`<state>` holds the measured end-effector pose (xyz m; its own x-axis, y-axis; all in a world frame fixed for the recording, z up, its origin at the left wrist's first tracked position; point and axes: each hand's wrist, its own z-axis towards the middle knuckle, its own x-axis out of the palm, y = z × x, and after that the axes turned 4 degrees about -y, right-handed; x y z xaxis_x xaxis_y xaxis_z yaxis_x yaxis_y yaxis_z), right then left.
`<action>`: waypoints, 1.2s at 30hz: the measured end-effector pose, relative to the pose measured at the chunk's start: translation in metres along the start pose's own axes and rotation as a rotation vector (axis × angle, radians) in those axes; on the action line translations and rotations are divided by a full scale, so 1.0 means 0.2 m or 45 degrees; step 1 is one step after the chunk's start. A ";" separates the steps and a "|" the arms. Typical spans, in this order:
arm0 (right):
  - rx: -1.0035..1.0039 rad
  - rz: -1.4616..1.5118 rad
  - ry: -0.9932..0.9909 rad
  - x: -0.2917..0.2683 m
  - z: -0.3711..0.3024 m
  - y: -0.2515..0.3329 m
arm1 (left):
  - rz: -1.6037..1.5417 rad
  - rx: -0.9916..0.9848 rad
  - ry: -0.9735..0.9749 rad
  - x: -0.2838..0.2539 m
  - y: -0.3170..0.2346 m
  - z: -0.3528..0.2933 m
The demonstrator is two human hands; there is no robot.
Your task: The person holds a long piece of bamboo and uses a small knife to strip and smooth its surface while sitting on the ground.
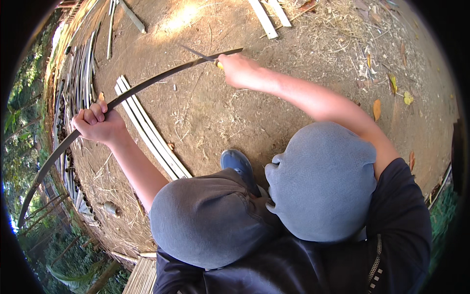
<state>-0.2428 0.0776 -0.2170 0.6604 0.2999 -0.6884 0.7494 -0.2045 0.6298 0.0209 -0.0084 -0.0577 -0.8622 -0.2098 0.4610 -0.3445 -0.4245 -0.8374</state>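
Note:
A long dark strip (152, 79), most likely split bamboo, curves across the view from the lower left to the top middle. My left hand (99, 122) is closed around it, with one length running out past the fist to the left. Near the far end, my right hand (239, 70) grips a knife (219, 64) by its yellow handle. The thin blade (195, 51) crosses the strip and points up and left. Whether the edge bites into the strip cannot be made out.
Pale split strips (152, 128) lie on the dirt beyond my left knee (210, 220). Dark bamboo poles (82, 68) are stacked along the left. Two white slats (263, 19) rest at the top. Shavings and dry leaves (376, 109) litter the right side.

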 end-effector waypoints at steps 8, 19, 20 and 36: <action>0.355 -0.037 0.174 -0.01 0.06 -0.17 | -0.016 0.018 0.177 0.03 -0.05 -0.05; 0.200 0.148 -0.019 0.02 -0.08 -0.09 | -0.095 0.007 0.417 0.12 -0.07 -0.08; 0.212 0.167 -0.029 0.06 -0.11 -0.13 | -0.081 0.020 0.395 0.15 -0.06 -0.09; 0.321 -0.088 -0.022 0.11 0.15 -0.36 | -0.013 -0.012 0.187 0.06 -0.03 -0.03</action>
<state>-0.2812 0.0707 -0.2891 0.6060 0.3057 -0.7344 0.7798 -0.4107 0.4725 0.0102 -0.0037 -0.0478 -0.9036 -0.0738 0.4219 -0.3563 -0.4171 -0.8361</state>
